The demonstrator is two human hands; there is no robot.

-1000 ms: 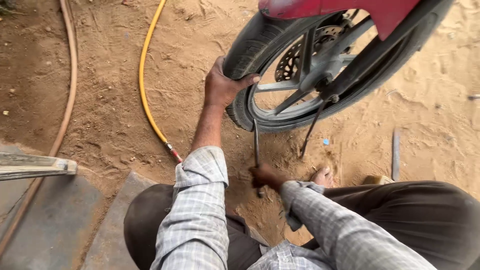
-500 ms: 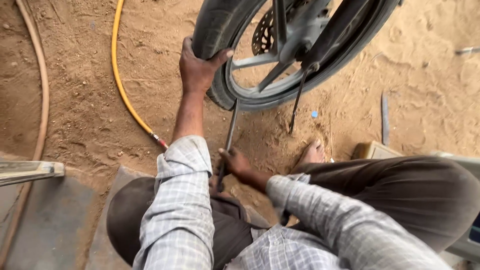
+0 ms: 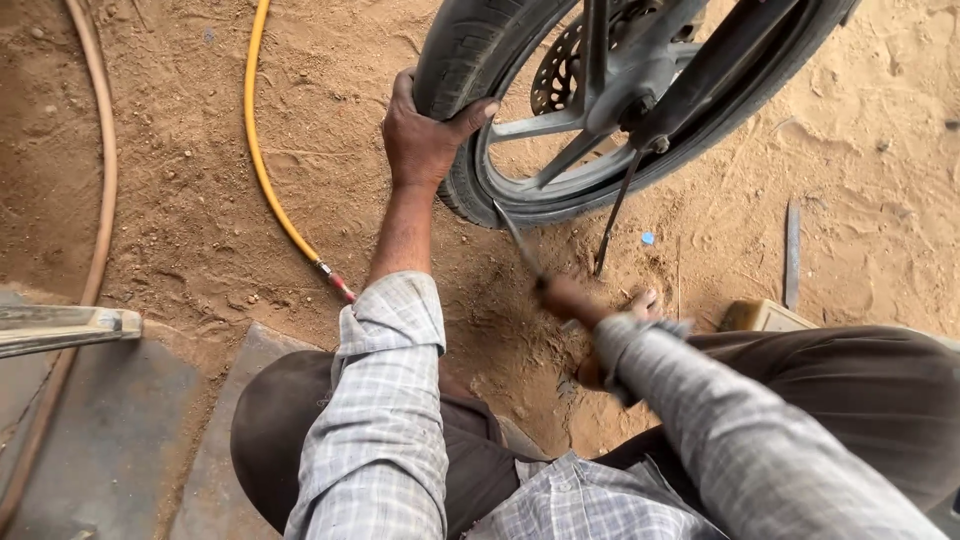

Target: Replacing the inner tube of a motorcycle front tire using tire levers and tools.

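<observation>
A motorcycle wheel with a black tyre (image 3: 455, 60) and grey spoked rim (image 3: 560, 180) stands on sandy ground at the top. My left hand (image 3: 425, 135) grips the tyre's outer edge, thumb hooked over toward the rim. My right hand (image 3: 570, 297), blurred by motion, is closed around a thin metal lever tool (image 3: 518, 240) whose tip points at the rim's lower edge, between tyre and rim. Both arms wear checked grey sleeves. A thin black rod (image 3: 617, 215) hangs from the wheel's hub area down to the sand.
A yellow air hose (image 3: 262, 165) with a metal and red tip lies on the sand at left. A brown hose (image 3: 100, 200) curves along the far left. A flat metal bar (image 3: 792, 250) lies at right. Grey metal slabs (image 3: 120, 440) sit lower left. My knees frame the bottom.
My right hand has lifted the lever tool from near my lap up and to the right, toward the rim. My left hand has stayed on the tyre.
</observation>
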